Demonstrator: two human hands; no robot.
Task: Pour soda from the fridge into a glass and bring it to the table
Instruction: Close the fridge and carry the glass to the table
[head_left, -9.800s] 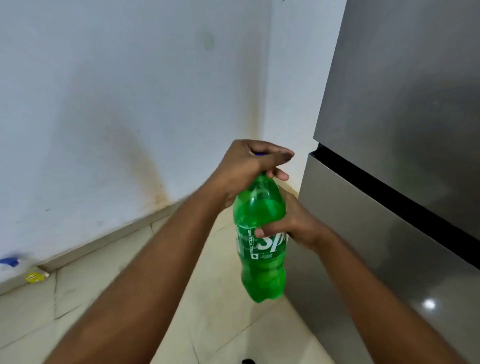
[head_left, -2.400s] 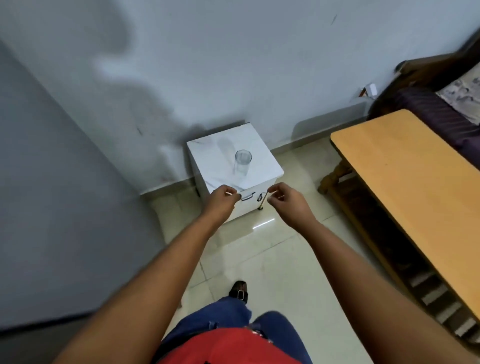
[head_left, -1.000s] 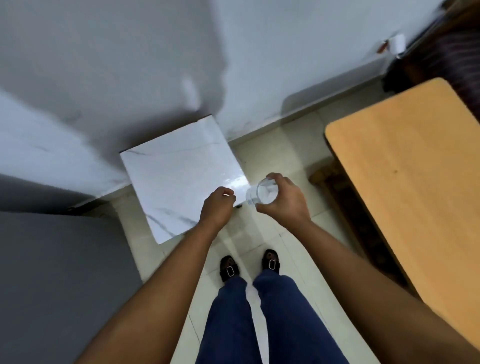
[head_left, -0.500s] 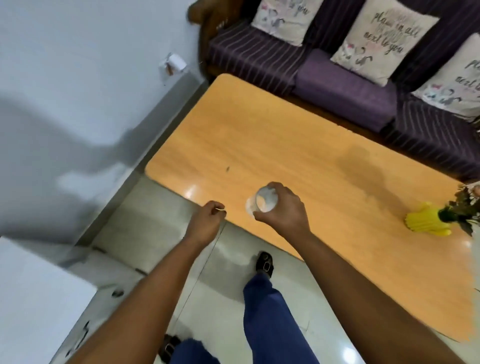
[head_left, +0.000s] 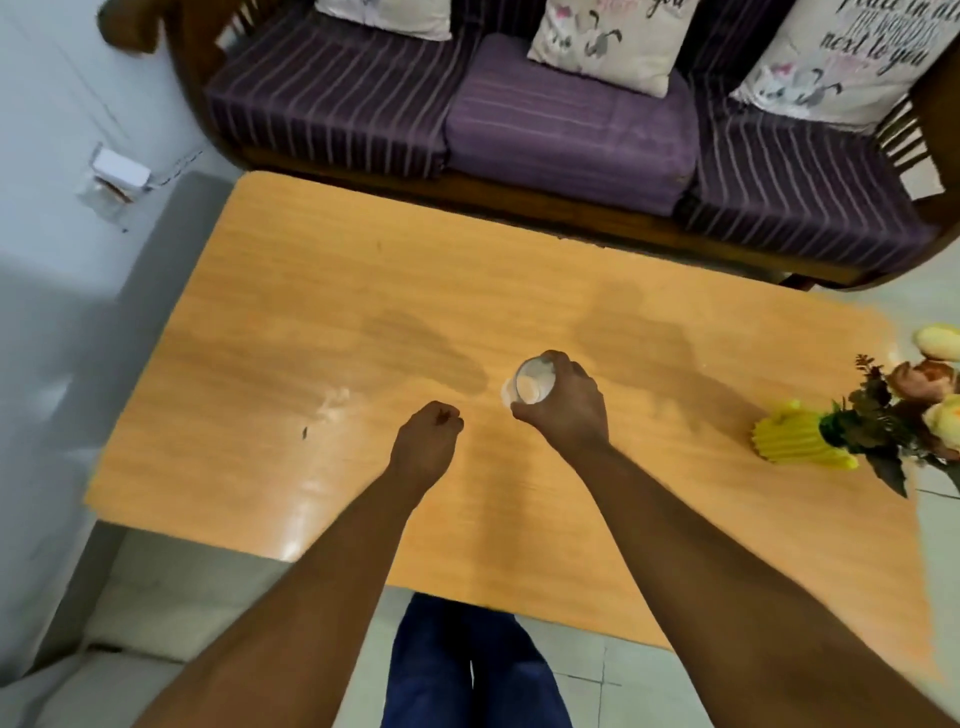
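Note:
A clear glass (head_left: 531, 383) is in the grip of my right hand (head_left: 566, 408), seen from above over the middle of the orange wooden table (head_left: 291, 332). Whether the glass touches the tabletop I cannot tell. A pale liquid shows inside it. My left hand (head_left: 427, 441) hovers over the table just left of the glass, fingers curled into a loose fist with nothing in it. The soda bottle and the fridge are out of view.
A yellow vase with artificial flowers (head_left: 810, 441) lies on its side at the table's right end. A purple striped sofa (head_left: 519, 119) with printed cushions runs along the far side. A grey wall (head_left: 47, 260) stands close on the left.
I have turned from the white cabinet to the table. The glass in my right hand has moved from the table's near edge to over its middle; my left hand followed.

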